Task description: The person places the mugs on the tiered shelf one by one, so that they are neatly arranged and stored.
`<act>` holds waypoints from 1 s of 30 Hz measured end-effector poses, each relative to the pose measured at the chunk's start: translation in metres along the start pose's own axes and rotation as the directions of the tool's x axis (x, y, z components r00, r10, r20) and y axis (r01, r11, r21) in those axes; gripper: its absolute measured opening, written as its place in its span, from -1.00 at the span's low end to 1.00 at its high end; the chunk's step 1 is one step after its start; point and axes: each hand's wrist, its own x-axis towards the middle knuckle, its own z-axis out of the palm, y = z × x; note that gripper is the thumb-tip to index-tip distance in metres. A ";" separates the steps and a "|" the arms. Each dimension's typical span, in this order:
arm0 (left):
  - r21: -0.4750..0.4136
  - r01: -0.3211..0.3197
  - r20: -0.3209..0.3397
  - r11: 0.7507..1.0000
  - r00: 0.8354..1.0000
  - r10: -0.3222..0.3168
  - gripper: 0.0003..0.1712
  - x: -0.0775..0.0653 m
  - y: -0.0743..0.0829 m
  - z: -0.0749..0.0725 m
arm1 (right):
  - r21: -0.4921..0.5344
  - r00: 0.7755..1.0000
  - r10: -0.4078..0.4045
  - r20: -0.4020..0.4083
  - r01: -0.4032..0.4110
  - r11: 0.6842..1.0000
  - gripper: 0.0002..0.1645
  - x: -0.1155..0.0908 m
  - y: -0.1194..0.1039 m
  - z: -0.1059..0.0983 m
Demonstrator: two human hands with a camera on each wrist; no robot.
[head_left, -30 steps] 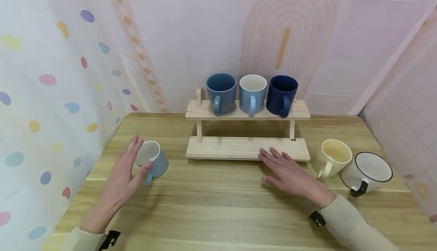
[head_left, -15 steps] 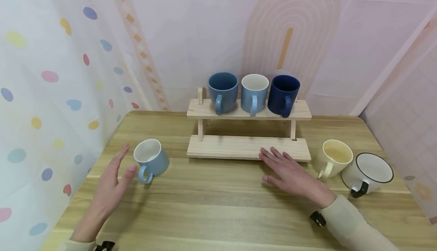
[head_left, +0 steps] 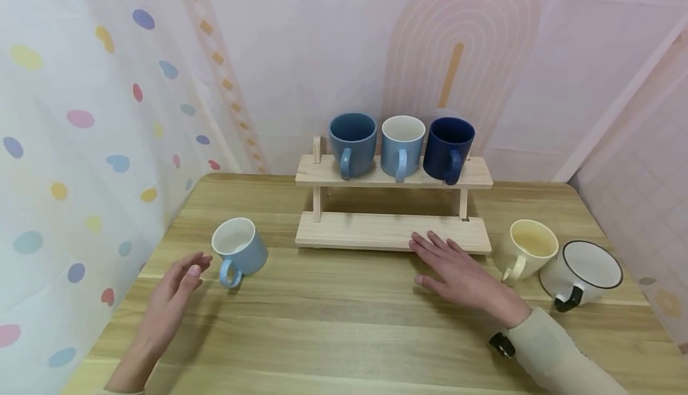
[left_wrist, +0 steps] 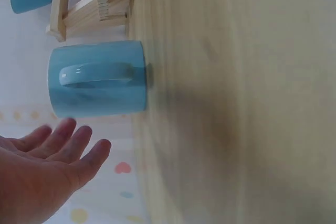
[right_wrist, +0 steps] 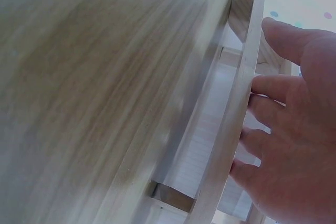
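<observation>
A light blue mug (head_left: 243, 251) with a white inside stands upright on the left of the table, its handle toward me. Just left of it hovers my left hand (head_left: 171, 299), fingers loosely bent and apart from the mug; the left wrist view shows the same gap beside the mug (left_wrist: 100, 80). My right hand (head_left: 457, 272) lies with its fingertips on the front edge of the lower board of a two-tier wooden shelf (head_left: 355, 230). In the right wrist view the fingers (right_wrist: 268, 109) touch that board's edge and grip nothing.
On the upper tier stand a grey-blue mug (head_left: 353, 147), a light blue mug (head_left: 402, 147) and a navy mug (head_left: 448, 151). Right of the shelf, a yellow mug (head_left: 529, 251) and a white mug with a black rim (head_left: 581, 275) stand on the wooden table (head_left: 344, 323).
My left hand has drawn back from the light blue mug, leftward and toward me, and its fingers have relaxed inward. The mug stays put. My right hand has hardly moved.
</observation>
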 end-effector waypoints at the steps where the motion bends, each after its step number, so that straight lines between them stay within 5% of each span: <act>1: -0.025 0.003 0.010 1.000 1.000 -0.002 -0.49 -0.001 -0.002 0.000 | -0.001 1.000 -0.001 -0.001 0.001 1.000 -0.19 0.000 0.000 0.000; 10: -0.190 0.113 0.144 0.975 0.986 -0.087 -0.45 -0.004 -0.009 0.001 | -0.003 1.000 -0.003 -0.004 0.003 1.000 -0.19 0.000 0.001 -0.001; 15: -0.287 0.190 0.224 0.939 0.966 -0.127 -0.38 -0.001 -0.012 0.001 | -0.003 1.000 -0.004 -0.004 0.004 1.000 -0.19 0.000 0.000 -0.001; 23: -0.434 0.229 0.307 0.871 0.947 -0.096 -0.45 0.007 -0.015 0.007 | 0.001 1.000 -0.001 -0.002 0.001 1.000 -0.19 -0.001 0.000 -0.002; 30: -0.441 0.271 0.355 0.855 0.928 -0.111 -0.39 0.015 -0.014 0.015 | 0.003 1.000 -0.003 -0.002 0.003 1.000 -0.19 -0.001 -0.001 -0.001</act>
